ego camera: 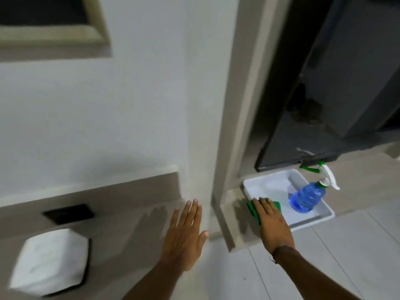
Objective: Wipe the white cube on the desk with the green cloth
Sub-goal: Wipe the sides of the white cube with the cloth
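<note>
The white cube [50,260] sits at the lower left on the beige desk [129,224], blurred by motion. My left hand [184,234] hovers flat with fingers spread over the desk's right end, holding nothing. To the right and lower down, my right hand [272,224] lies palm-down on the green cloth [253,208], which rests at the near left corner of a white tray [316,219]. Most of the cloth is hidden under the hand. Whether the fingers are closed around the cloth does not show.
A blue spray bottle [307,195] with a white and green trigger stands in the tray on the floor. A beige door frame [236,126] rises between desk and tray. A dark door [303,118] stands behind the tray. A black socket plate [69,213] is set into the desk.
</note>
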